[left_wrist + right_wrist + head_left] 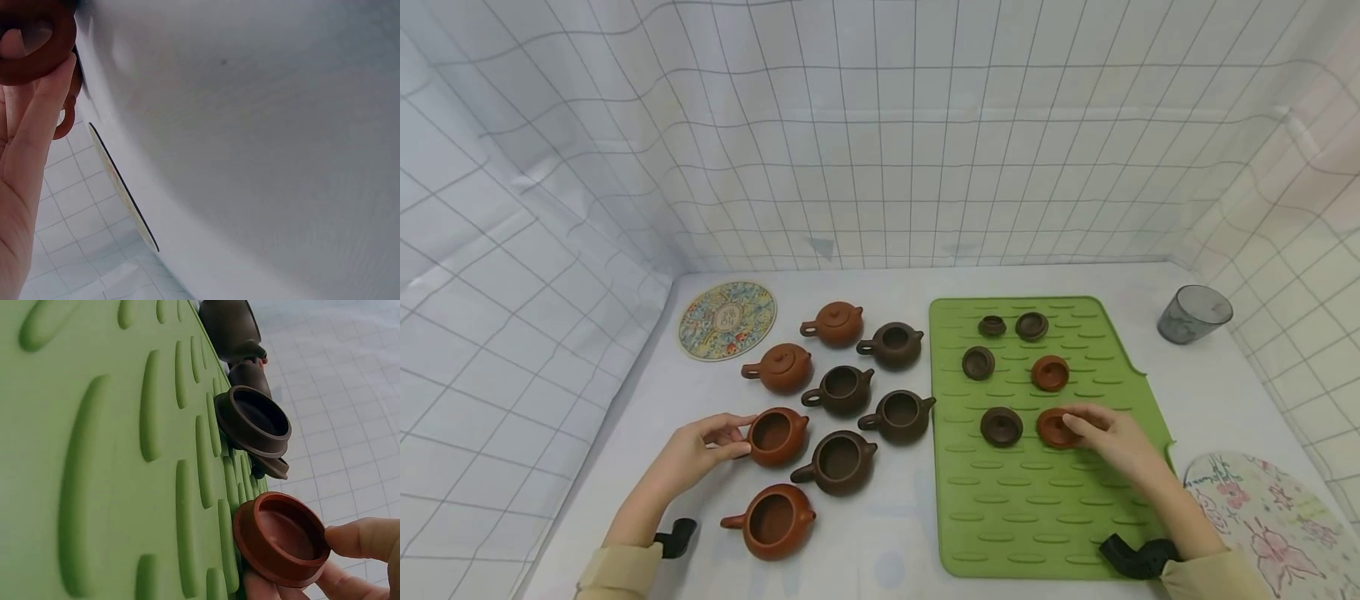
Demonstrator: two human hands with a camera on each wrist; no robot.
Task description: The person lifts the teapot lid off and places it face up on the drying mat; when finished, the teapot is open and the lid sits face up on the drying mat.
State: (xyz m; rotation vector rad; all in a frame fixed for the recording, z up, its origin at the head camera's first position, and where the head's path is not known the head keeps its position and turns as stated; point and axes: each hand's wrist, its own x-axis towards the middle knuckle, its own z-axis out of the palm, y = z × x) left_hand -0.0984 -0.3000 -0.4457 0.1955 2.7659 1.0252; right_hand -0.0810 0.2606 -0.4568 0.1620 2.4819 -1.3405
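Observation:
My left hand (700, 450) grips the handle side of a lidless reddish-brown teapot (797, 446) on the table; in the left wrist view a fingertip shows through the handle loop (59, 59). On the green mat, my right hand (1108, 433) pinches a reddish-brown teapot lid (1051, 427) between thumb and fingers. That lid (253, 531) lies with its hollow side up in the right wrist view. Beside it is a dark brown lid (1002, 427), and behind it another reddish lid (1050, 373). A second lidless reddish teapot (801, 496) stands nearer me.
Several dark lidless teapots (865, 479) stand left of the green mat (1000, 542). Behind them are two lidded orange-brown teapots (832, 323). More dark lids (978, 363) lie on the mat. A patterned disc (727, 321), a grey cup (1193, 315) and a drawn-on round mat (1273, 533) lie around.

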